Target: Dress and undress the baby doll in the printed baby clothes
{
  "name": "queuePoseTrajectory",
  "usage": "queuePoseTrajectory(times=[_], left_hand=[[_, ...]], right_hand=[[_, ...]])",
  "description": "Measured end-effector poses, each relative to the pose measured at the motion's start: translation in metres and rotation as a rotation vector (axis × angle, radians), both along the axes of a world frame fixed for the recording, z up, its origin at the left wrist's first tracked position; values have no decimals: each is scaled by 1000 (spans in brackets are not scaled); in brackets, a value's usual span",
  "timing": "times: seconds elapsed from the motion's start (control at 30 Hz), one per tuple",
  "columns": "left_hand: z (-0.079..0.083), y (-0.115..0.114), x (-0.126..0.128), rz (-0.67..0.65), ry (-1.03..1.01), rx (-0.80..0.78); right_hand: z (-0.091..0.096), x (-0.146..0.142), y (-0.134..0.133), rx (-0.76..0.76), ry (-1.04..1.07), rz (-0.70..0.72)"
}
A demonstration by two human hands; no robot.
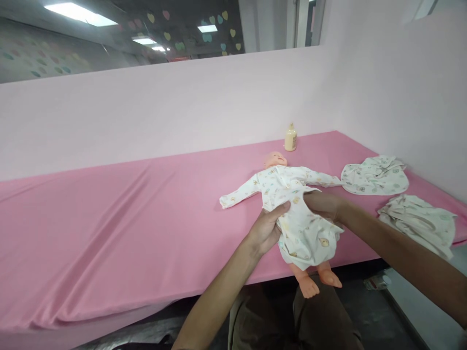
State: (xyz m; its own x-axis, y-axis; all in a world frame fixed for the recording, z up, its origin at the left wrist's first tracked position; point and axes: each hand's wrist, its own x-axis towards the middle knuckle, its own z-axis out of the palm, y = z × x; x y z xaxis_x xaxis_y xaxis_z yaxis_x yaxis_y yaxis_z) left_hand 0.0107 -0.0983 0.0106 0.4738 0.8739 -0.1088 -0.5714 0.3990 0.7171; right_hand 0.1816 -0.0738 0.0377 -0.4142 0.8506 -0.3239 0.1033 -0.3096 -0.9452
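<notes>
A baby doll [275, 159] lies on its back on a pink-covered table, its feet sticking out past the front edge. It wears a white printed baby gown [308, 238] with long sleeves spread to both sides. My left hand [267, 227] grips the gown at the doll's waist on the left, thumb on top and fingers underneath. On the other side, my right hand [323, 203] reaches in under the gown's loose front edge. Cloth covers the fingers of that hand, so their pose is hidden.
A pump bottle [291, 138] stands near the wall behind the doll's head. Two bunched printed cloths, one farther back [375, 175] and one nearer [418, 221], lie at the right. The pink sheet [109, 233] stretches left with wrinkles. Walls border the table's back and right.
</notes>
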Motion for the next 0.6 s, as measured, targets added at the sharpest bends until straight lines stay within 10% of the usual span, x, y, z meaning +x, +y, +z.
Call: queuePoseTrajectory(times=[0.6], left_hand=[[11, -25, -18, 183, 14, -116]], right_hand=[[15, -13, -34, 904, -393, 239]])
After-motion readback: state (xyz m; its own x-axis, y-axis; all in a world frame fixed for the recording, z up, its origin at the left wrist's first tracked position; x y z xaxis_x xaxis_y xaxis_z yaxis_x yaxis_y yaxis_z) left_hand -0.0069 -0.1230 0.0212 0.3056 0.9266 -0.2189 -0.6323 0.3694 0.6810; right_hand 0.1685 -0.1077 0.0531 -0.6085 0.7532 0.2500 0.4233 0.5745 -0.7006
